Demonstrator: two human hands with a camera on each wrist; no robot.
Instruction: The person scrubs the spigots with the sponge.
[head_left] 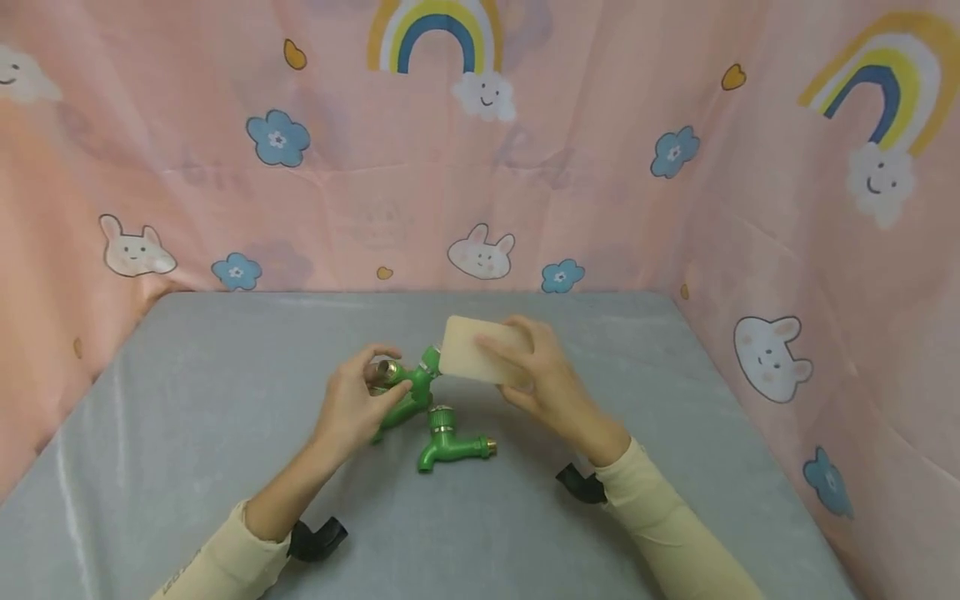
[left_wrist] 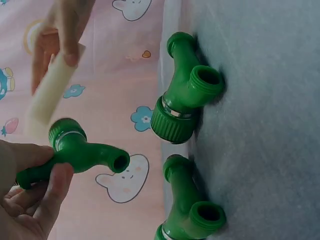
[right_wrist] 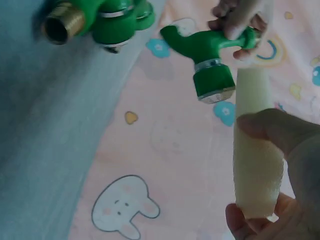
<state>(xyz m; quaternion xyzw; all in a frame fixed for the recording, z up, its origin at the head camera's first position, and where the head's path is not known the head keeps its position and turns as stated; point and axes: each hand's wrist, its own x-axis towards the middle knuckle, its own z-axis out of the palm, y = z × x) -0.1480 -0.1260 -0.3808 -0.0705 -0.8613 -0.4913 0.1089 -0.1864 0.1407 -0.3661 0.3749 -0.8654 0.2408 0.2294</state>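
My left hand [head_left: 348, 404] pinches a green plastic tap [left_wrist: 82, 156] by its threaded inlet end, holding it above the table. Its ribbed knob with a silver band points toward the sponge. In my right hand [head_left: 551, 375] is a cream sponge [head_left: 463, 348], gripped between thumb and fingers. In the right wrist view the sponge [right_wrist: 257, 175] is close beside the knob of the held tap [right_wrist: 212, 47]; whether they touch I cannot tell. A second green tap [head_left: 453, 447] lies on the table below the hands. Another tap [head_left: 401, 410] is partly hidden behind my left hand.
The taps lie on a grey-covered table [head_left: 225, 375]. Pink printed curtains [head_left: 360, 183] stand behind it and at both sides. Black curved pieces [head_left: 318, 539] show at both wrists, beside the cream sleeves [head_left: 667, 517].
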